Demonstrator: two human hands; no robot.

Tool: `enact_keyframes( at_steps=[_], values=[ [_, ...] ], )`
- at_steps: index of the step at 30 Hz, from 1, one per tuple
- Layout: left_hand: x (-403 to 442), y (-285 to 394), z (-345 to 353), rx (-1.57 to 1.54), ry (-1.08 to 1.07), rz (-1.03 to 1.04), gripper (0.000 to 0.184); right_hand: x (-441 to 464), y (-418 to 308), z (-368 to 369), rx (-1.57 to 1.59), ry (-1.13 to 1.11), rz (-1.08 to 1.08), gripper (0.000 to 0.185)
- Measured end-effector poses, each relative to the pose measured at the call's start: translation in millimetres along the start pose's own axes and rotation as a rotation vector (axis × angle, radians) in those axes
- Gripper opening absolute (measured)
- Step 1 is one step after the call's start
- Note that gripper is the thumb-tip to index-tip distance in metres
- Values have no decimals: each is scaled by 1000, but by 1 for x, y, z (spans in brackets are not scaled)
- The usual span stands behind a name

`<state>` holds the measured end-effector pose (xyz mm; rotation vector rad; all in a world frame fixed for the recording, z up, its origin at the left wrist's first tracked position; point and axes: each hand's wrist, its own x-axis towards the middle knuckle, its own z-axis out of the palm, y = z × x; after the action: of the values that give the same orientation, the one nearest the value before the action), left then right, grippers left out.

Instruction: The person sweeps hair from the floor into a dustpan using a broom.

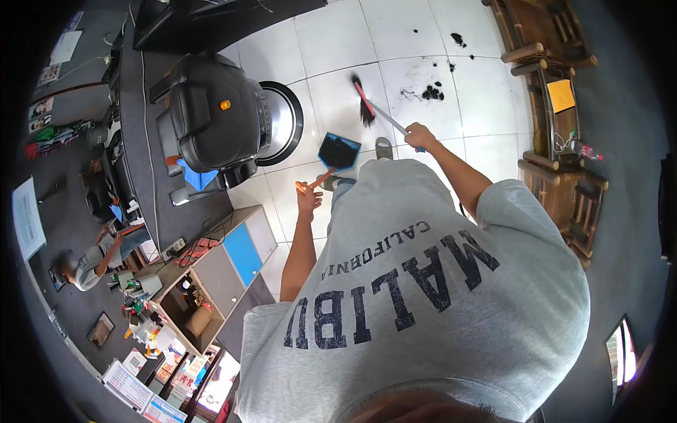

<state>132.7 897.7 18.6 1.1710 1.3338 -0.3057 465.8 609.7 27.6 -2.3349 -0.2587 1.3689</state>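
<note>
My left hand [308, 201] is closed around the orange handle of a dustpan [339, 151]. The pan has a blue rim, rests near the floor by my feet, and dark stuff that looks like hair covers its inside. My right hand [419, 137] grips the grey stick of a broom [363, 101], whose head is red with dark bristles. Those bristles are over the white tiles, ahead of the pan. Clumps of dark hair [432, 92] lie on the floor to the right of the broom head. Another dark clump [458, 40] lies farther off.
A black salon chair [215, 113] on a round metal base [288, 123] stands at left. Bamboo chairs [546, 106] line the right side. A cabinet [243, 254] with a blue door is at lower left. A mirror on the left reflects a person [95, 264].
</note>
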Motion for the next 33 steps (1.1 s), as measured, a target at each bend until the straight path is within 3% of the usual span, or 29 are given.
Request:
enact_keyframes(
  at_steps=[4,7,11,15,17,18,21,22,25,29,33],
  values=[
    [12,-9,-2,28,6,5,43,-22,12,12,-268,191,-45,53],
    [24,-9,-8,43,22,30,41,-53,11,-7,-266,228,-53,55],
    [43,-9,-14,6,-1,87,40,-39,15,-14,-490,277,-60,52],
    [50,9,-1,43,-46,125,40,-3,5,0,-443,169,-36,41],
    [42,27,15,-5,-57,144,28,13,5,20,-481,113,-72,34],
    [38,34,21,-29,-66,153,22,11,7,30,-535,144,-151,41],
    [38,43,33,120,-103,143,17,-34,-19,10,-222,-77,40,50],
    [34,45,40,24,-95,198,15,-38,-11,9,-155,-110,-6,57],
    [37,43,46,-1,-131,239,16,-63,4,13,-62,-66,-26,54],
    [35,44,48,45,-115,273,17,-60,19,16,-197,105,-16,55],
    [37,49,50,95,-93,183,21,-33,16,27,-25,115,5,57]
  ],
)
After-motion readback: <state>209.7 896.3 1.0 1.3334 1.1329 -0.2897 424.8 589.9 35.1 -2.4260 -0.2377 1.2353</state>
